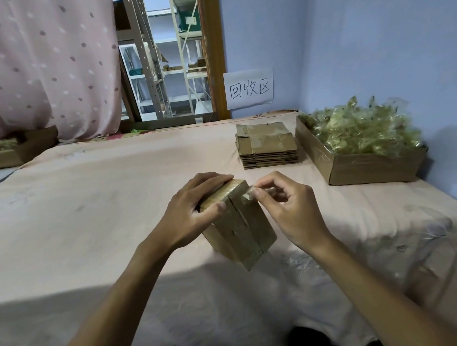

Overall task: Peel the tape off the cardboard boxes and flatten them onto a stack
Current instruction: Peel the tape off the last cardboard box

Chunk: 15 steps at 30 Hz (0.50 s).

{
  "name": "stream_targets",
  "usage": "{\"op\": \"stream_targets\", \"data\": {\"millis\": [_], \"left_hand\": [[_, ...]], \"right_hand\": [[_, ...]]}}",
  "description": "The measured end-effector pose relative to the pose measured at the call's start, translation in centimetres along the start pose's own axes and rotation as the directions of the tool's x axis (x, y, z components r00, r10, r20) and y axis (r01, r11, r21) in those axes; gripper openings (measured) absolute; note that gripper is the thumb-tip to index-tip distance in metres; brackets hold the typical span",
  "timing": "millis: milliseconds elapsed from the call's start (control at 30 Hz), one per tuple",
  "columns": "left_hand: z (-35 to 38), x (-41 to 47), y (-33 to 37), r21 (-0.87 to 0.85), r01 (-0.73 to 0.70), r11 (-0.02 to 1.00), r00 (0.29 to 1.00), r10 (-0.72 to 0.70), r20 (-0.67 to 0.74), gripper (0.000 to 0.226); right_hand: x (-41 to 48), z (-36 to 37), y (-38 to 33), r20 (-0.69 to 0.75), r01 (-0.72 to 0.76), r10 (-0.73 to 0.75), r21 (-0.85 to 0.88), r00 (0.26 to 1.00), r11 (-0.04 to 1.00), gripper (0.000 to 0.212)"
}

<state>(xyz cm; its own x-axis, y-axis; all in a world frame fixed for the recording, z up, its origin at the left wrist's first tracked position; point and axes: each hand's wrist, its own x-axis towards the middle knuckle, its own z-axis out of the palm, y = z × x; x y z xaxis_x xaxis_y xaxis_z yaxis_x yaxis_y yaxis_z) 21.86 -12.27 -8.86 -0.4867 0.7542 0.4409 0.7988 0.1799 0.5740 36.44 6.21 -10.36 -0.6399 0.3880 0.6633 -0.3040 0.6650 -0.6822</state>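
Observation:
A small brown cardboard box (238,225) is held up over the pink-covered bed, its long seam sealed with clear tape. My left hand (194,207) grips the box's upper left end, fingers over the top and thumb on the front face. My right hand (282,204) pinches a lifted strip of clear tape (249,195) at the box's upper right corner. A stack of flattened cardboard boxes (267,145) lies farther back on the bed, to the right of centre.
An open cardboard tray (369,168) heaped with crumpled used tape stands at the right by the blue wall. Another tray with tape (4,157) sits at the far left under a pink curtain. A handwritten paper sign (249,88) hangs on the wall.

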Motion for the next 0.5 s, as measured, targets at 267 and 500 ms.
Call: {"op": "stream_targets", "data": {"millis": [267, 500], "left_hand": [[0.0, -0.1, 0.3, 0.064, 0.023, 0.998, 1.0, -0.023, 0.006, 0.057], [0.2, -0.1, 0.5, 0.093, 0.02, 0.995, 1.0, -0.021, 0.013, 0.061]], "right_hand": [[0.0, 0.1, -1.6, 0.003, 0.044, -0.043, -0.1, 0.999, 0.994, 0.018], [0.0, -0.1, -2.0, 0.156, -0.17, 0.142, 0.187, 0.977, 0.968, 0.01]]}}
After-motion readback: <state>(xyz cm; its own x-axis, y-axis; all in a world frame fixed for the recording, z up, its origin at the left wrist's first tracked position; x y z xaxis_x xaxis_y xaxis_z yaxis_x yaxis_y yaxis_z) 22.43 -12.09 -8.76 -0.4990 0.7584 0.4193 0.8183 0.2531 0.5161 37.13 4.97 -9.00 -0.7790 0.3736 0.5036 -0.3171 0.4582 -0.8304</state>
